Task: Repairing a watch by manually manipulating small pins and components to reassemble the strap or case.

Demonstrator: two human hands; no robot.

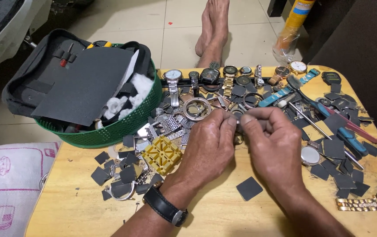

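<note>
Metal watch part [237,126], small, pinched between our hands over table [215,210] centre: left hand [210,145] & right hand [274,145] both closed on it, fingertips meeting. Long axis runs left-right; hands equally near.

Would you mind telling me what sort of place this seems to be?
Probably an informal watch-repair spot at home, on a low wooden table over a tiled floor. A row of watches, loose watch parts and a green basket of supplies surround the left hand and right hand.
</note>
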